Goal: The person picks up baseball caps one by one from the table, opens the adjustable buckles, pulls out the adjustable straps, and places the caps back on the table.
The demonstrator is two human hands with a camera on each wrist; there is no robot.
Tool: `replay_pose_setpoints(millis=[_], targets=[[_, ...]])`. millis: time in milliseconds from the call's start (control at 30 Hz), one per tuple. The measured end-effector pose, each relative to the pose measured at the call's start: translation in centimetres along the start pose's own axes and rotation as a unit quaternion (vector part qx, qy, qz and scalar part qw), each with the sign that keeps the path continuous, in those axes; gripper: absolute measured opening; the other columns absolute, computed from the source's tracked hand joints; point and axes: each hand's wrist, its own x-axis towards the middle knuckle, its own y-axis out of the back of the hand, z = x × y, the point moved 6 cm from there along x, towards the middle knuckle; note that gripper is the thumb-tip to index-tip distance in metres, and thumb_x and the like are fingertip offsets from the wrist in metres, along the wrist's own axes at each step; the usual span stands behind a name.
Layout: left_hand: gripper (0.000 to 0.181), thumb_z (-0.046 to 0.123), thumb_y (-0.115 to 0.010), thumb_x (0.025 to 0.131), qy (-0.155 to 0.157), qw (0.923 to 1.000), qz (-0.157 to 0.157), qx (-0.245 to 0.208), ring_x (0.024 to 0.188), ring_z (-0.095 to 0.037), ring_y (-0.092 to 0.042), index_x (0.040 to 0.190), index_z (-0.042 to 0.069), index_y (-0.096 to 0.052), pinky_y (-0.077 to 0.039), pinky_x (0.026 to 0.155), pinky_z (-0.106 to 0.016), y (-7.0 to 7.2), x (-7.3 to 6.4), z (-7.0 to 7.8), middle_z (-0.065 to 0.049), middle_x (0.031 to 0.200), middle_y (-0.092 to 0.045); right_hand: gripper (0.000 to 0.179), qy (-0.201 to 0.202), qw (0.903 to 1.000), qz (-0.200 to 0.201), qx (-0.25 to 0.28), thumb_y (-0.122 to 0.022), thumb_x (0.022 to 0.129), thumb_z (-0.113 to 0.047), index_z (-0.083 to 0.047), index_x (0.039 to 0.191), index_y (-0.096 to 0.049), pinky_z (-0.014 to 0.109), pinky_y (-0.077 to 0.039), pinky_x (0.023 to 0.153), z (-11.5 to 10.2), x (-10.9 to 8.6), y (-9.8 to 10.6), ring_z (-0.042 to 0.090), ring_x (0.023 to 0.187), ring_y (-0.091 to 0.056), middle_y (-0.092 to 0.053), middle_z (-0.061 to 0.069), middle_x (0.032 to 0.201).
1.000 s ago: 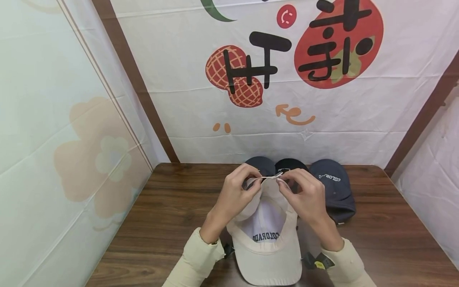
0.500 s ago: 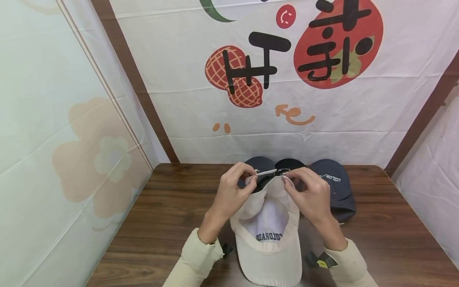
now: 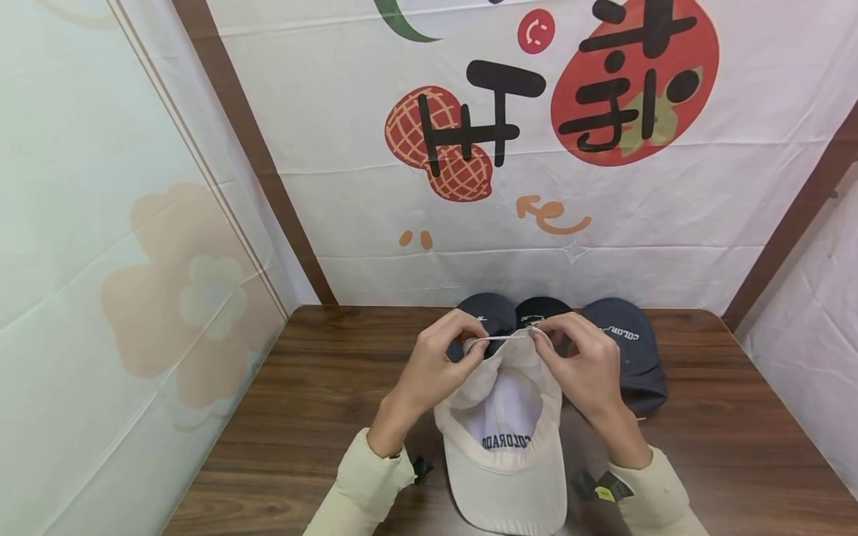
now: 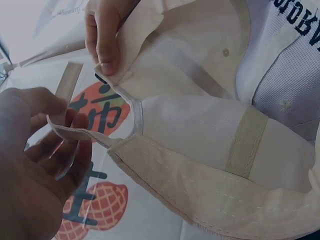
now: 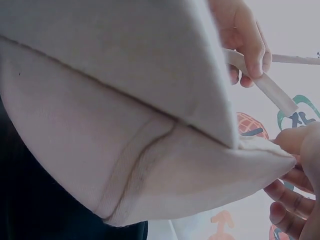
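A cream baseball cap (image 3: 509, 487) stands upside down, brim towards me, with dark COLORADO lettering showing inside its front. Its back edge is lifted between both hands. My left hand (image 3: 439, 357) pinches the narrow cream back strap (image 4: 80, 133) between thumb and fingers; in the left wrist view the strap's free end (image 4: 69, 82) sticks up past the fingers. On the other side of the back opening, my right hand (image 3: 583, 361) pinches the cap's edge, where a small dark piece shows by the thumb in the left wrist view. Fingers partly hide that corner.
Behind the hands, at the back of the wooden table (image 3: 322, 372), lie a dark navy cap (image 3: 485, 304), a black cap (image 3: 539, 307) and a navy COLORADO cap (image 3: 623, 335). A printed white cloth (image 3: 362, 201) hangs behind the table. Dark straps (image 3: 606, 487) sit by the cuffs.
Half a second ago the strap's end pointed up, apart from the right hand; now the strap lies lower and reaches level towards the right fingers. Across the second, the cap has shifted slightly right.
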Motion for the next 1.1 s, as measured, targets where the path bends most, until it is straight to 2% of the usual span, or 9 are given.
replay_pose_setpoints(millis=[200, 367, 633, 800, 933, 1100], targets=[[0.015, -0.001, -0.073, 0.097, -0.016, 0.9984, -0.054, -0.010, 0.088, -0.011, -0.063, 0.104, 0.012, -0.072, -0.058, 0.076, -0.029, -0.6, -0.3, 0.5, -0.002, 0.103, -0.071, 0.016, 0.000, 1.0000, -0.003, -0.001, -0.087, 0.084, -0.002, -0.009, 0.096, -0.081, 0.026, -0.045, 0.054, 0.0, 0.0, 0.0, 0.012, 0.066, -0.059, -0.076, 0.003, 0.086], [0.014, 0.001, -0.073, 0.097, -0.028, 0.9949, -0.094, -0.024, 0.093, -0.012, -0.066, 0.105, 0.012, -0.073, -0.059, 0.083, -0.026, -1.1, -0.5, 0.6, -0.001, 0.102, -0.072, 0.015, 0.002, 1.0000, -0.004, -0.002, -0.088, 0.084, -0.003, -0.010, 0.096, -0.081, 0.025, -0.045, 0.054, -0.2, 0.0, 0.1, 0.011, 0.067, -0.060, -0.077, 0.003, 0.086], [0.012, 0.003, -0.072, 0.098, -0.041, 0.9910, -0.120, -0.042, 0.088, -0.010, -0.066, 0.105, 0.013, -0.075, -0.060, 0.079, -0.029, -1.5, -0.7, 0.9, 0.000, 0.098, -0.073, 0.015, 0.006, 1.0000, 0.001, 0.003, -0.088, 0.084, -0.003, -0.010, 0.096, -0.082, 0.026, -0.044, 0.054, -0.4, 0.1, 0.1, 0.011, 0.066, -0.059, -0.077, 0.003, 0.086], [0.008, 0.005, -0.072, 0.099, -0.022, 0.9933, -0.112, -0.020, 0.083, -0.007, -0.063, 0.102, 0.012, -0.076, -0.058, 0.073, -0.028, -1.6, -0.6, 0.7, 0.002, 0.093, -0.071, 0.016, 0.007, 0.9999, 0.001, 0.010, -0.088, 0.083, -0.002, -0.009, 0.096, -0.082, 0.024, -0.043, 0.054, -0.6, 0.1, 0.1, 0.012, 0.065, -0.059, -0.077, 0.003, 0.086], [0.005, 0.008, -0.072, 0.100, 0.017, 0.9944, -0.104, 0.010, 0.080, -0.007, -0.061, 0.103, 0.010, -0.077, -0.058, 0.070, -0.029, -1.8, -0.5, 0.3, 0.004, 0.091, -0.069, 0.016, 0.010, 0.9997, 0.000, 0.021, -0.087, 0.084, -0.001, -0.009, 0.096, -0.082, 0.020, -0.041, 0.055, -0.8, 0.1, 0.0, 0.013, 0.064, -0.059, -0.077, 0.003, 0.085], [0.003, 0.012, -0.074, 0.100, 0.063, 0.9909, -0.110, 0.047, 0.075, -0.011, -0.060, 0.103, 0.012, -0.074, -0.055, 0.066, -0.026, -2.1, -0.5, -0.2, 0.003, 0.089, -0.064, 0.016, 0.011, 0.9996, -0.002, 0.024, -0.087, 0.084, -0.001, -0.010, 0.097, -0.082, 0.023, -0.042, 0.054, -1.2, 0.1, -0.1, 0.013, 0.064, -0.059, -0.077, 0.003, 0.087]])
